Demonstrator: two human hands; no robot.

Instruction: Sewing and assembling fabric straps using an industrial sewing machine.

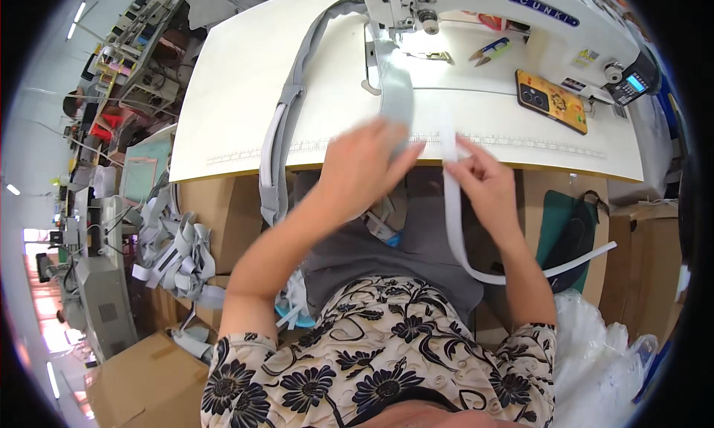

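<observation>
A pale grey fabric strip (pixel 396 82) runs from beneath the sewing machine's (pixel 476 4) needle area toward me over the white table. My left hand (pixel 361 164) is on the strip's near end at the table edge, its fingers smeared by motion, so their grip does not show. Just to its right, my right hand (pixel 487 186) pinches a narrow white strip of tape (pixel 452 212) between thumb and fingers. The tape's upper end lies over the table; its lower part hangs down, then curves off to the right below my wrist.
A long grey sewn band (pixel 286 108) drapes over the table's left part and front edge. Thread snips (pixel 491 51) and a phone in a yellow case (pixel 552 101) lie right of the needle. Grey strips (pixel 178 253) are heaped at left; clear plastic bags (pixel 595 346) sit at lower right.
</observation>
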